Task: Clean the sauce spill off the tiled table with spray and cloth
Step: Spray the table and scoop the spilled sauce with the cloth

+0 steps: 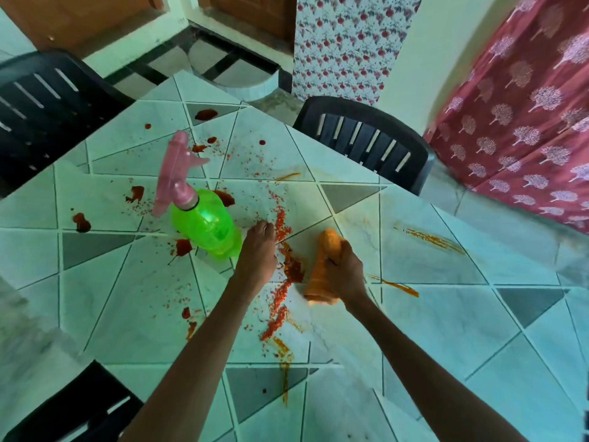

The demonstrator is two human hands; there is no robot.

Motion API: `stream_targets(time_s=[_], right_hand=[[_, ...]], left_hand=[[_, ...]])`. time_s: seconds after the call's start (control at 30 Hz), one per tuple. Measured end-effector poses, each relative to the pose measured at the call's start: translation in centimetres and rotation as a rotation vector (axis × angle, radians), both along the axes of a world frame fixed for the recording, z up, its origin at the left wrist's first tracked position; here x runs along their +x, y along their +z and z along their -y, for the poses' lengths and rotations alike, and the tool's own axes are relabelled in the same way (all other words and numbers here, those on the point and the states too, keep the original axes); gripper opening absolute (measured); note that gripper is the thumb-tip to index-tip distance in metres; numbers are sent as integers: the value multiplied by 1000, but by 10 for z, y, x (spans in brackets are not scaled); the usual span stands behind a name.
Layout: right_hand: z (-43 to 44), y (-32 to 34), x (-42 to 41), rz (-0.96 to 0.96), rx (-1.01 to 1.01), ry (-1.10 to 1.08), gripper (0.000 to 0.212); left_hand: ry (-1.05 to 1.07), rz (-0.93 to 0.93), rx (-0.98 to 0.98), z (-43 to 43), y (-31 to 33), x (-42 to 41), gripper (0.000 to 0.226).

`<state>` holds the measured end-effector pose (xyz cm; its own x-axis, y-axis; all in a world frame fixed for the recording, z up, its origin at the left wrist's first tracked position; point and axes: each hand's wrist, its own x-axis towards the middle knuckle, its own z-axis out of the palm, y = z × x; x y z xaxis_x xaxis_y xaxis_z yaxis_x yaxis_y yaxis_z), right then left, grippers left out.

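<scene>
A green spray bottle (207, 226) with a pink trigger head stands on the tiled table (446, 314), left of centre. My left hand (256, 253) hovers just right of the bottle with its fingers curled downward, holding nothing. A rolled orange cloth (322, 275) is gripped in my right hand (345, 271), its lower end touching the tiles. Between my hands runs a streak of red sauce (288, 269) with crumbs. More dark red blots (82, 222) lie around the bottle and toward the far corner.
Black plastic chairs stand at the far left (41, 106), the far right (369, 138) and the near left (73, 406). Orange smears (430, 239) mark the tiles at right. A red patterned curtain (526, 122) hangs beyond the table's right edge.
</scene>
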<state>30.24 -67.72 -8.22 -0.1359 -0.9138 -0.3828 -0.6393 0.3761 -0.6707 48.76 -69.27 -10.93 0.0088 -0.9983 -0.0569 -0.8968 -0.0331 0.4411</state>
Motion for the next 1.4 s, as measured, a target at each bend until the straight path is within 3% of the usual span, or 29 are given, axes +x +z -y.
stream_targets(time_s=[0.2,0.37,0.53,0.8,0.93,1.2,1.4], right_hand=[[47,8,63,90,-19,83,41],[42,30,47,98,-23,97,36],[-13,51,-5,140,-43,1,42],[-132,38,-53,32,68,-58,32],[-152,14,-16,85,99,-71,44],[-107,-2,104,215,87,-79,45],[-84,11,123,262,115,-13,38]], left_hand=[[19,-82,14,-13,2,3,59],[27,-120,39,-24,9,1,55],[-16,-181,-67,-49,18,6,47],[-24,-40,-68,-124,11,40,39],[67,3,-34,-147,8,64,43],[155,-57,-29,-155,9,93,42],[150,-82,-26,-152,13,111,41]])
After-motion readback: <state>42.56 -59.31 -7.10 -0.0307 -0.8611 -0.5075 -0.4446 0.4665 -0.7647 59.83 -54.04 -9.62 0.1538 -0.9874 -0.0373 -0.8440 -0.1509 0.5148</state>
